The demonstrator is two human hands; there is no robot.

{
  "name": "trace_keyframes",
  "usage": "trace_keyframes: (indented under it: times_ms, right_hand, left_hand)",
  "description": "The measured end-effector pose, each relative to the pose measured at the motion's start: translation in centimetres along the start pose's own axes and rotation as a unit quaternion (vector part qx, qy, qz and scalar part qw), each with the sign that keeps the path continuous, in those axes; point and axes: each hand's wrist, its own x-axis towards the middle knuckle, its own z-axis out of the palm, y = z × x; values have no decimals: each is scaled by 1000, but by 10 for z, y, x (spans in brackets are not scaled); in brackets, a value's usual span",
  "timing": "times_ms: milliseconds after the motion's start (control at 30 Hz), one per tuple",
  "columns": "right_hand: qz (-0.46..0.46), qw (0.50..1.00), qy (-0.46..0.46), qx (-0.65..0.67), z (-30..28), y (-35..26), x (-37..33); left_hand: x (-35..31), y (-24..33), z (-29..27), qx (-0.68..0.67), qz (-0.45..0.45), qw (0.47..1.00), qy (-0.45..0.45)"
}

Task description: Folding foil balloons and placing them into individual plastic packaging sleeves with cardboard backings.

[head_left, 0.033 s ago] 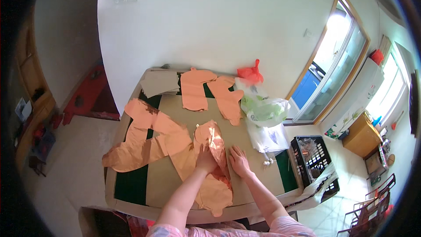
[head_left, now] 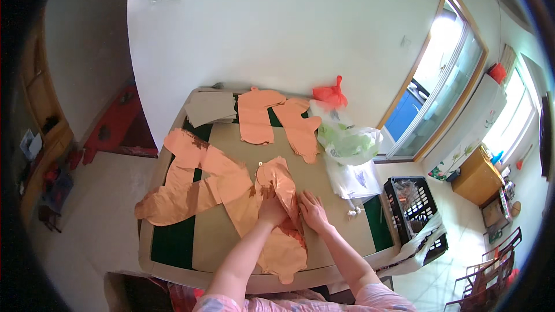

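A flat, copper-coloured foil balloon [head_left: 284, 254] lies in front of me, its right side folded over in a shiny, creased flap. On the middle of it rests my left hand [head_left: 272, 209], fingers stretched out, pressing the foil. My right hand [head_left: 313, 212] lies palm down with spread fingers at the balloon's right edge, touching the brown board or the foil's rim. Left of the balloon, a larger foil balloon [head_left: 191, 202] with bent, angled arms is spread out. Two more flat foil pieces, one broad [head_left: 255, 121] and one slanted [head_left: 298, 127], lie farther back.
Grey-beige sheets [head_left: 211, 108] are stacked at the table's back left. A red plastic bag [head_left: 330, 93] and clear plastic bags [head_left: 352, 150] stand at the back right. Small white pieces [head_left: 354, 211] lie near them. A black crate [head_left: 411, 208] adjoins the table's right edge.
The foil flap's bright glare has dimmed, and its upper part sits slightly differently. Both hands stay in almost the same place.
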Motion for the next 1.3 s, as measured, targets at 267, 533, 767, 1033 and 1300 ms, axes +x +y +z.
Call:
trace_keyframes:
  times_ms: [267,533,767,1033,1300]
  right_hand:
    - [-91,992,-80,-33,4,-3,-2]
    - [-104,990,-87,-40,5,-3,-2]
    - [-87,993,-76,-16,8,1,-1]
    - [-80,994,-77,-4,5,0,2]
    - [-89,992,-86,-26,9,10,26]
  left_hand:
    - [1,9,-13,-222,-114,966,-68]
    - [0,-19,-25,-365,-166,840,365]
    - [-39,13,-3,-89,25,976,198]
    - [-52,17,-1,-62,21,992,104]
    - [-50,18,-7,-62,9,996,69]
